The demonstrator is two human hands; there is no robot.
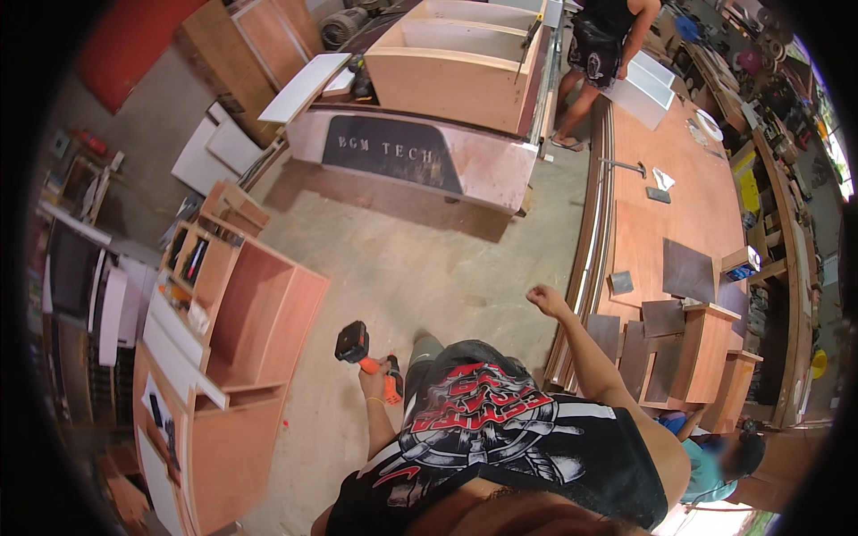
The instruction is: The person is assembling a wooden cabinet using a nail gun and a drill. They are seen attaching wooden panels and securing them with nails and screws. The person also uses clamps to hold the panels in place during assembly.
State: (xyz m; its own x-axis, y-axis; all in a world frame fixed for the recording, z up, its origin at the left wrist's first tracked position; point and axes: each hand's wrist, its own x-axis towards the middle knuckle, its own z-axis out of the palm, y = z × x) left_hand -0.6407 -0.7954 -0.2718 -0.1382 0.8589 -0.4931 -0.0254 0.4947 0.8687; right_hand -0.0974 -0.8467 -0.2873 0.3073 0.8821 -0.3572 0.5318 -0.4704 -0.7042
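Low on the left, my left hand [374, 381] is wrapped round the grip of an orange and black cordless drill [391, 386]. The drill's black battery [352, 341] points up and away from me, and its front end lies close to my leg. My right hand [543, 299] is held out over the floor with its fingers curled in, and nothing shows in it. It hangs just left of the long wooden workbench [661, 228], apart from its edge.
A wooden cabinet [259, 313] stands at my left. Ahead, a large table [304, 138] bears a drawer carcass [447, 85]. On the workbench lie a hammer [626, 166], dark panels [688, 268] and wooden boxes [703, 353]. One person [601, 54] stands far right; another [715, 469] is near right.
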